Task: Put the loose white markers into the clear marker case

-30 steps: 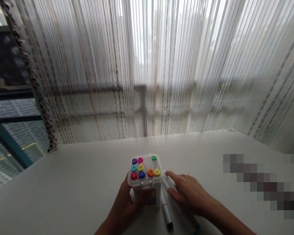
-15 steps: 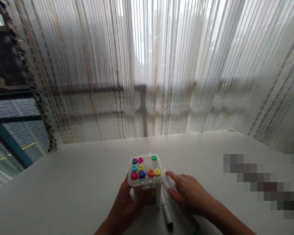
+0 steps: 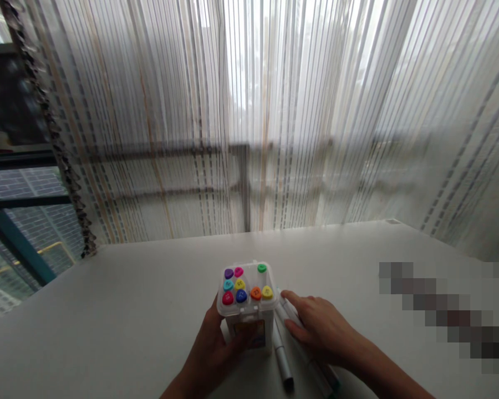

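A clear plastic marker box (image 3: 249,308) stands on the white table, with several coloured marker caps (image 3: 240,284) showing through its top. My left hand (image 3: 210,352) is wrapped round the box's left side, its thumb across the front label. Right of the box, several white markers (image 3: 283,363) lie on the tabletop. Over some of these rests my right hand (image 3: 322,327), its index finger stretched toward their far ends and its thumb apart. The other right-hand fingers are hidden beneath the hand.
The white table (image 3: 128,299) reaches back to a striped sheer curtain (image 3: 253,122). At the left, a dark window frame (image 3: 25,202) shows beyond the table edge. A pixelated patch (image 3: 457,316) covers something at the right.
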{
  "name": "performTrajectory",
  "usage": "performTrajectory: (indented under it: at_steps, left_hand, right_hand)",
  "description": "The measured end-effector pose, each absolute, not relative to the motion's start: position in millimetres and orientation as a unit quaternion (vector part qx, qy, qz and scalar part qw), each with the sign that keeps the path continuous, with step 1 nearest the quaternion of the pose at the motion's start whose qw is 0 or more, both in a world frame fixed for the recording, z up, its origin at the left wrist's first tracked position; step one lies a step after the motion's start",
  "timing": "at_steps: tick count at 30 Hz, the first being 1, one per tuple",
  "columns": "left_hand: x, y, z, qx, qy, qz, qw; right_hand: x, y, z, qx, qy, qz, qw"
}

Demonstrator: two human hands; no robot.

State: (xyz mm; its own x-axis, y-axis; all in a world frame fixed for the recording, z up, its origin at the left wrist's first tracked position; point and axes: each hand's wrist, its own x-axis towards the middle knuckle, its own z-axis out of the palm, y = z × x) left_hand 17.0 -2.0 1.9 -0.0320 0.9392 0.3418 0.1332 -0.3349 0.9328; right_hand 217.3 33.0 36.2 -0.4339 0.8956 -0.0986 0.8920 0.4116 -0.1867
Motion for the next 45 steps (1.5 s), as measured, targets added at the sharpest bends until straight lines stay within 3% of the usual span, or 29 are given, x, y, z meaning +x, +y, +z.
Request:
performTrajectory:
  at_steps: [45]
  left_hand:
    - [12.4,0.2,-2.9,0.595,0.454,0.563,0.350]
  right_hand:
    - [215.4,33.4,38.3,-0.529,-0.842,0.104,0.003]
